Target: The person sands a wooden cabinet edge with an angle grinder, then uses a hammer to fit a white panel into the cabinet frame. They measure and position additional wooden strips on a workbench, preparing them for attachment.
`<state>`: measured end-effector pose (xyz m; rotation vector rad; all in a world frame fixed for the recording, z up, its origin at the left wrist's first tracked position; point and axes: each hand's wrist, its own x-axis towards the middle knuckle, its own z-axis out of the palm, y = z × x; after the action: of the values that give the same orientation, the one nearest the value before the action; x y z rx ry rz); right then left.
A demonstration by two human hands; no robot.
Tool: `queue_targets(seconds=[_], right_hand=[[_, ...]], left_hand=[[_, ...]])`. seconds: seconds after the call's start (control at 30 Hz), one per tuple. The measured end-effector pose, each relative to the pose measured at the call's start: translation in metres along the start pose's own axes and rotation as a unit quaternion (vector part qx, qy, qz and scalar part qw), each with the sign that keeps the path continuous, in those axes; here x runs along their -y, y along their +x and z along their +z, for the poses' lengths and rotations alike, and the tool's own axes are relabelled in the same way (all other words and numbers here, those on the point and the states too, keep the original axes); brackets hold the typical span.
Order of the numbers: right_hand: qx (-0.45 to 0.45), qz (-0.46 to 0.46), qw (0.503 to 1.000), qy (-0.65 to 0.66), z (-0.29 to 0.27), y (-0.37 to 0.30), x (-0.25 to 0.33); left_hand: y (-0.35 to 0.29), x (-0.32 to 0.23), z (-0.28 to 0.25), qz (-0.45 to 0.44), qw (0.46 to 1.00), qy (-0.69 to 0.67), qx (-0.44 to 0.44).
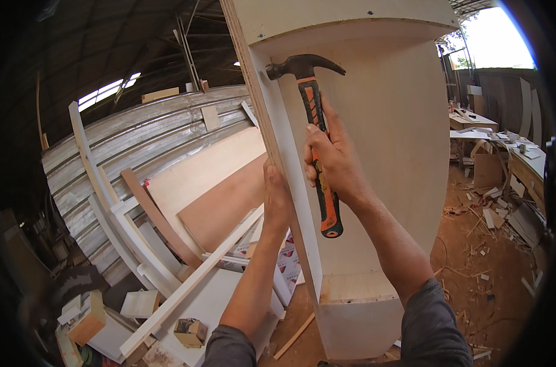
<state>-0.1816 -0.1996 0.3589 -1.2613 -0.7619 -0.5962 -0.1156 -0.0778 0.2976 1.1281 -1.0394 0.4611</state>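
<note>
A tall, pale wooden cabinet frame stands right in front of me, with a thin plywood side panel along its left. My right hand is wrapped around the handle of a claw hammer with black and orange grips. The hammer's striking face is at the inner side of that panel; whether it touches cannot be made out. My left hand holds the panel's outer side, its thumb upward and most of its fingers hidden.
At left, boards and white frames lean against a stack of wrapped sheets. A small open cardboard box sits on a white board at lower left. Wood offcuts litter the brown floor at right, beside worktables.
</note>
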Motion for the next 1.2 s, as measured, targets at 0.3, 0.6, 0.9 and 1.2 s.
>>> queue_targets(seconds=[0.3,0.6,0.9,1.2], right_hand=[[-0.051,-0.002,0.996,-0.073,-0.017,-0.029,-0.021],[-0.22,0.118,0.96,-0.13,-0.076,-0.197,-0.072],[-0.303,0.253,0.892,-0.221,-0.088,-0.29,-0.083],[-0.283,0.274,0.893,-0.218,-0.055,-0.282,-0.092]], left_hand=[[0.008,0.018,-0.003,-0.028,0.993,-0.11,-0.045],[-0.115,0.061,-0.029,-0.065,0.992,0.045,-0.101],[-0.126,0.071,-0.021,-0.018,0.994,0.026,-0.102],[-0.101,0.064,-0.048,0.002,0.997,-0.025,-0.068]])
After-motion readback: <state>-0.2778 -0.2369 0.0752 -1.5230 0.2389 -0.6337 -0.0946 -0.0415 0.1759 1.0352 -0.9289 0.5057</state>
